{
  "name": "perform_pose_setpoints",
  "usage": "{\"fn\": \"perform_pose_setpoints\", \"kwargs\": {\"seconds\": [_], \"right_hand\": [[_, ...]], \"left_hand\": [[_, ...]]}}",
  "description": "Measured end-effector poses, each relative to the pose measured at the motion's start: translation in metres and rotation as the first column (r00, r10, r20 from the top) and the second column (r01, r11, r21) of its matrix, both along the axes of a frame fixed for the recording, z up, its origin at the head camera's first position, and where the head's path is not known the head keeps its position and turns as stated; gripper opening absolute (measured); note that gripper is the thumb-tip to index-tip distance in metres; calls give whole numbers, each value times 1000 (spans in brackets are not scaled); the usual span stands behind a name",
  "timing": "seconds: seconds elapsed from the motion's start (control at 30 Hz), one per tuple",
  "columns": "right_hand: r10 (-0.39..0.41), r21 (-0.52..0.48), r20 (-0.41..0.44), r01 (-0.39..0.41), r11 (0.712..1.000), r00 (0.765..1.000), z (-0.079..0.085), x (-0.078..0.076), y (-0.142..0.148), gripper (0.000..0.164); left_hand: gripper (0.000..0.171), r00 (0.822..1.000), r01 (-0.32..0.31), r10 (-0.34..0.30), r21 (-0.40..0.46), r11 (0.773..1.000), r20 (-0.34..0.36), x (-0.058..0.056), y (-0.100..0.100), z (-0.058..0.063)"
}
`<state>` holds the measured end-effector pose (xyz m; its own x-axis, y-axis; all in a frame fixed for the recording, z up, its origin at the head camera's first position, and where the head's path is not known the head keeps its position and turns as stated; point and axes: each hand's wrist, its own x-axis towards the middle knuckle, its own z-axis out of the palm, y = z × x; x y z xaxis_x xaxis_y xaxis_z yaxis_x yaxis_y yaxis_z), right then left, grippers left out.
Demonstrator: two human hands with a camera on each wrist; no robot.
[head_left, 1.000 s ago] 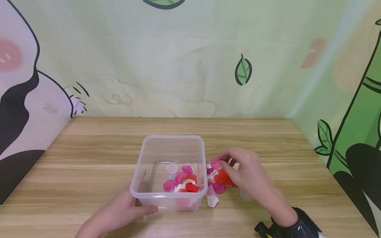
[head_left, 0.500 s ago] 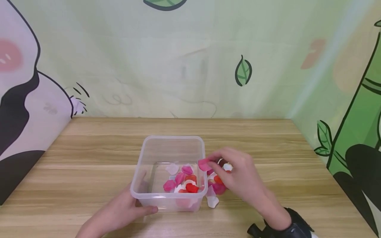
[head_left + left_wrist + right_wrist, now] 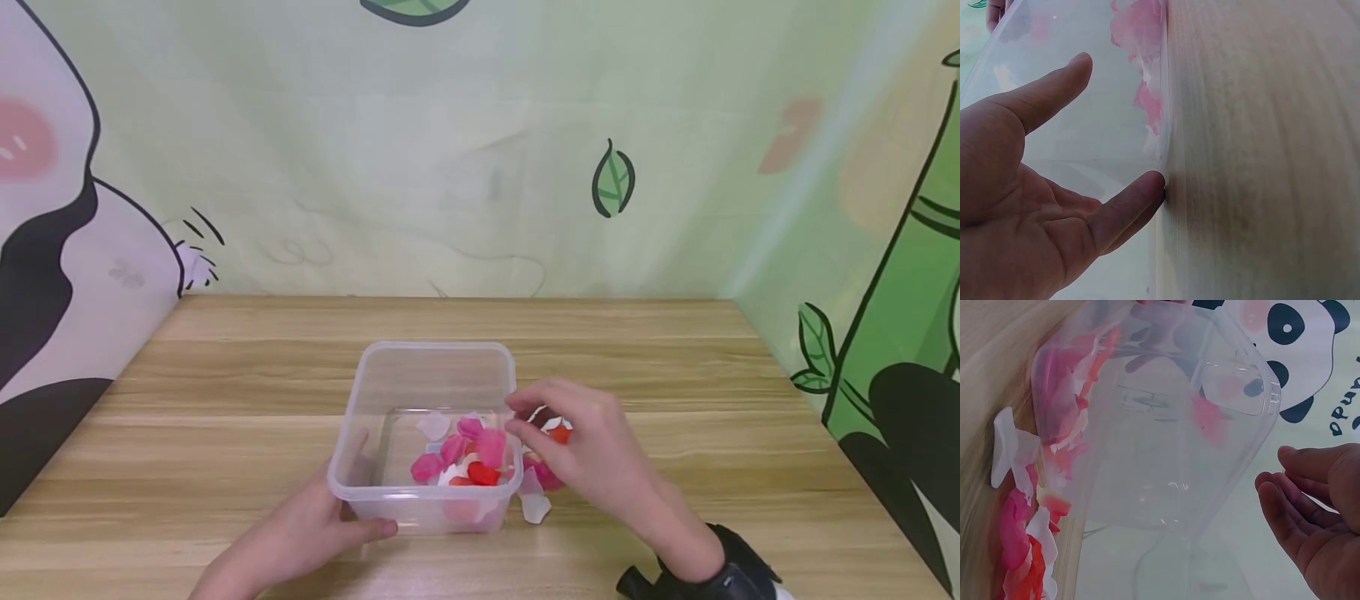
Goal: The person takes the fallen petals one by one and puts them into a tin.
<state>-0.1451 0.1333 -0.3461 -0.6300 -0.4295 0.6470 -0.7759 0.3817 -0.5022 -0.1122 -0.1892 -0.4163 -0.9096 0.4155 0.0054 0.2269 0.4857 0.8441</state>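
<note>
In the head view, a clear plastic box (image 3: pixel 386 493) stands on the table with pink, red and white petals (image 3: pixel 452 450) inside. My left hand (image 3: pixel 315 529) rests against its near left corner, thumb along the front and fingers at the left side. In the left wrist view that hand's fingers (image 3: pixel 1125 209) look fairly straight. My right hand (image 3: pixel 581 433) hovers at the box's right rim, thumb and fingertips slightly apart with nothing between them. A pink petal (image 3: pixel 1210 422) shows inside the box, off its bottom, in the right wrist view. The right hand partly hides a petal pile (image 3: pixel 542 473).
The petal pile lies close against the box's right side on the wooden table (image 3: pixel 247 358). One white petal (image 3: pixel 535 506) sits at its near end. Behind the table hangs a printed cloth backdrop (image 3: pixel 480 167).
My right hand carried a pink petal left from the pile to the box's rim and let it go; the petal is now inside. The left hand and box stayed put.
</note>
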Motion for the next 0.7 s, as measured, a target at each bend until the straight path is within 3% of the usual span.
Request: {"fn": "perform_pose_setpoints", "kwargs": {"seconds": [0.2,0.33,0.43,0.6,0.7], "right_hand": [[-27,-7,-24,27,1000,999,0,-3,6,25],[-86,49,-30,87,995,996,0,-6,12,22],[-142,113,10,140,984,990,0,-8,17,20],[-279,284,146,230,931,949,2,-12,31,12],[-325,380,255,214,900,911,3,-16,39,11]], "left_hand": [[112,1000,10,-10,13,1000,-13,0,-1,0],[110,1000,13,-13,9,1000,-26,0,-1,-2],[111,1000,5,-5,3,1000,-17,0,-1,-1],[113,1000,-3,3,3,1000,-3,0,0,1],[113,1000,6,-6,11,1000,-10,0,-1,1]]}}
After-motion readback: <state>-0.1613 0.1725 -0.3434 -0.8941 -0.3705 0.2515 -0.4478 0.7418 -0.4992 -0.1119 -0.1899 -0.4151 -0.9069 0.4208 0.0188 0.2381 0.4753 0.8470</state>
